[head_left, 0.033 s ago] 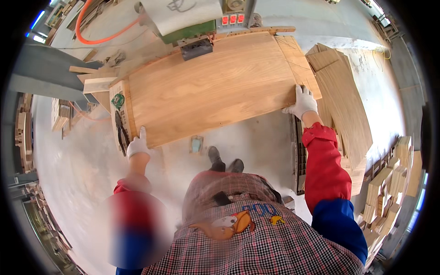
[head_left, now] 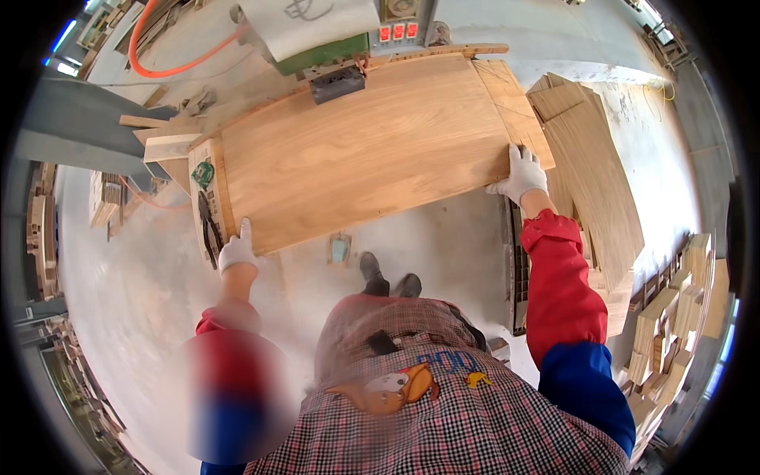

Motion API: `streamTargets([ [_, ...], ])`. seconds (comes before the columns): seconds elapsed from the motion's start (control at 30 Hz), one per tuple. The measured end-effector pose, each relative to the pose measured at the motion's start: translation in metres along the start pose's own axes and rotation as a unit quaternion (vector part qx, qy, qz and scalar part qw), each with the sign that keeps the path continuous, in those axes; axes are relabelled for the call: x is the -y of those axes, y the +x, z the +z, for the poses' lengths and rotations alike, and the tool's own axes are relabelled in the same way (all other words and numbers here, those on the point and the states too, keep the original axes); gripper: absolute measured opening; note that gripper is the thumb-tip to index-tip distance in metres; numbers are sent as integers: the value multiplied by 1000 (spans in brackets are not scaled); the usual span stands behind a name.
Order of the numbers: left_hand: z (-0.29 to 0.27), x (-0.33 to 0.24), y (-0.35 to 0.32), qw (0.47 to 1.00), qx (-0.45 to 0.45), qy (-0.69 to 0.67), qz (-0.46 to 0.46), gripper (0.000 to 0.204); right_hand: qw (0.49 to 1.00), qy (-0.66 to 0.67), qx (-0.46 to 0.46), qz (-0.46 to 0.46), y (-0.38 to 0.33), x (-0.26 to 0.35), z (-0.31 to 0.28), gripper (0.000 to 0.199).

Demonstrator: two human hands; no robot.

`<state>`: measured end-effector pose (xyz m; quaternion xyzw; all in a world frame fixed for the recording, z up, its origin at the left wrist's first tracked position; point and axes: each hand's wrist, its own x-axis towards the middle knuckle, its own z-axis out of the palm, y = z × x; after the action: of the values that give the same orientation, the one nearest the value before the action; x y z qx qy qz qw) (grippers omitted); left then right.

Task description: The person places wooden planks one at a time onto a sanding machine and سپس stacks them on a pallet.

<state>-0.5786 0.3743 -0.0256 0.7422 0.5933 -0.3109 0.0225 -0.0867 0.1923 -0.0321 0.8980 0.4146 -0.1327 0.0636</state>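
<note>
Head view: a large wooden panel (head_left: 372,150) is laid flat on the table (head_left: 204,202), under a green machine head (head_left: 317,49). The left hand (head_left: 236,252), gloved in white, is clamped on the panel's near left corner. The right hand (head_left: 521,176), also gloved, is clamped on the near right corner. A stack of veneer sheets (head_left: 598,170) is seen just beside the right hand. An orange hose (head_left: 158,70) is seen at the far left.

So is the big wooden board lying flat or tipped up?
Flat, as far as the view shows. The wooden board shows its broad face up, with the left hand and right hand gripping opposite corners.
</note>
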Motion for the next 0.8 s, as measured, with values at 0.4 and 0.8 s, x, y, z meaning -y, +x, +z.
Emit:
streamTargets([
  [0.4,0,4,1,1000,-14,-12,12,98,1000,22,-3,6,-4,-4,-1,110],
  [0.8,10,13,6,997,-43,-42,45,95,997,49,-48,-28,2,-6,10,104],
])
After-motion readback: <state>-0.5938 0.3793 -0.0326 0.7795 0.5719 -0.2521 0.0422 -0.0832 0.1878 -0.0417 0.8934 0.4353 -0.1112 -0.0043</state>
